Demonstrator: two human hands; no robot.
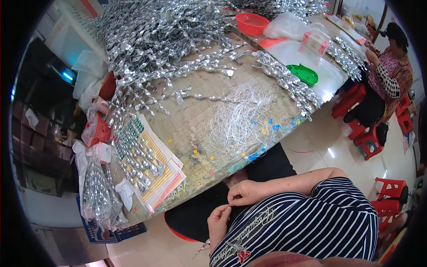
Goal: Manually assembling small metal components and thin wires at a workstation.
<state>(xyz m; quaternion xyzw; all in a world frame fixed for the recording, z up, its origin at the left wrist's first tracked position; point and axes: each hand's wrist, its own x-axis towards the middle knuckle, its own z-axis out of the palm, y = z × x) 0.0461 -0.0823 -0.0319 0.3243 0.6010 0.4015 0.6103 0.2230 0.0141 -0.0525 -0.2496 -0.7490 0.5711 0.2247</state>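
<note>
In front of my striped top, my left hand (219, 221) and my right hand (243, 193) are closed in pinches, their fingertips almost meeting. What they pinch is too small to make out. Beside my left forearm a short twisted silver strand (202, 249) shows; whether it joins what I pinch, I cannot tell. On the worktable (187, 133), nearest my hands, lies a loose tangle of clear thread (242, 118). Behind it a big heap of twisted silver strands (155, 35) is piled up, with some strands trailing toward the thread.
At the left, silver strands lie on a yellow-striped sheet (167, 178), beside a plastic-bagged bundle (102, 191). A green dish (303, 74), a red basket (251, 23) and another silver bundle (284, 82) are farther right. A person (391, 75) sits there, near red stools (391, 189).
</note>
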